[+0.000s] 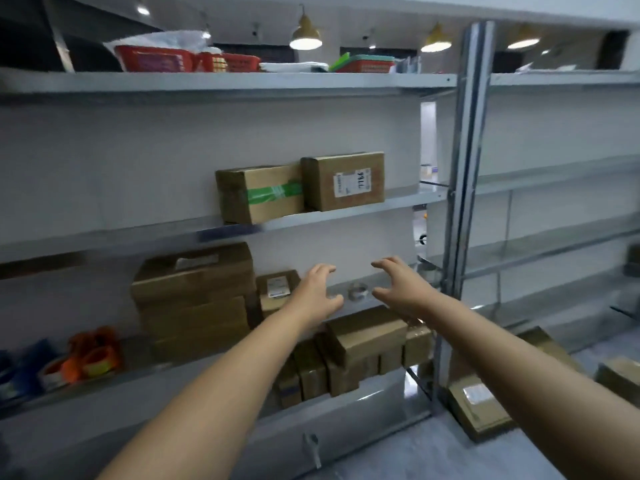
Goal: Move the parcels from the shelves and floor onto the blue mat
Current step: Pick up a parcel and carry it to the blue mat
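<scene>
Reaching toward the metal shelving point(465, 150), the person holds both hands out with fingers spread and lightly curved, gripping nothing. The left hand point(317, 292) and the right hand point(398, 287) hang apart in front of the lower shelf.

Above them, on the middle shelf, two cardboard parcels stand side by side and touching: the green-taped box point(259, 195) and the white-labelled box point(343, 181). Lower down sit a large box with a handle cut-out point(194, 299), a small labelled box point(277, 289), a pile of boxes on the bottom shelf point(367, 336) and flat parcels on the floor point(479, 403) to the right. The blue mat is out of view.

Which parcel the hands are aimed at cannot be told. If they take the upper pair together, squeezing only the outer faces could let the two boxes hinge apart where they meet, and one would drop. The roll of tape point(358, 292) lies on the lower shelf between the hands (an easy thing to sweep off in passing). The top box of the bottom pile sits tilted, so tugging a neighbour could tip it. A carried load would also hide the floor parcels, which are likely close enough to trip over.
</scene>
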The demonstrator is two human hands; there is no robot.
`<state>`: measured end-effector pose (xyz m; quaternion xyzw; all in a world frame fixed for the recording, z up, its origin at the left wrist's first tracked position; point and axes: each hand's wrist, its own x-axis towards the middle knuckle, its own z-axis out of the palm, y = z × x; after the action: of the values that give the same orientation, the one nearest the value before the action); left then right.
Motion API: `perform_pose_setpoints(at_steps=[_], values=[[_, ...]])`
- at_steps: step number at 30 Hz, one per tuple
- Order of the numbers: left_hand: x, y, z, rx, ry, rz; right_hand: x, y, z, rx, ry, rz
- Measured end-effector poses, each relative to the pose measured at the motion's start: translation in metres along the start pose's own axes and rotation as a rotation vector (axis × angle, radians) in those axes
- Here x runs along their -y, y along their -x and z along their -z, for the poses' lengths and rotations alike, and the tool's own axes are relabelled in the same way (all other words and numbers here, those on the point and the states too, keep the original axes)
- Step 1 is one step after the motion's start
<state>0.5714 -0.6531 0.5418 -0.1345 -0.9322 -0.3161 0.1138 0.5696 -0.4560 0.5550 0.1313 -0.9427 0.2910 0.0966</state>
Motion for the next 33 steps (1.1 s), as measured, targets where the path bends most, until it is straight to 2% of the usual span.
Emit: perform_pose_setpoints(at_steps=[2,6,15,27,33], values=[[-0.027,-0.027,-0.038,0.021,-0.002,-0.046,-0.047,0.006,0.023,-0.040,0.013,-0.068],[-0.076,-0.070,-0.112,0.167,0.003,-0.160,-0.130,0.031,0.059,-0.061,0.056,-0.221],[-0.156,-0.155,-0.254,0.358,0.095,-0.387,-0.285,0.071,0.105,-0.158,0.089,-0.569],[-0.213,-0.311,-0.395,0.565,0.259,-0.534,-0.432,0.028,0.161,-0.355,0.093,-0.931],[-0.247,-0.372,-0.462,0.634,0.245,-0.608,-0.483,0.015,0.177,-0.434,0.099,-1.031]])
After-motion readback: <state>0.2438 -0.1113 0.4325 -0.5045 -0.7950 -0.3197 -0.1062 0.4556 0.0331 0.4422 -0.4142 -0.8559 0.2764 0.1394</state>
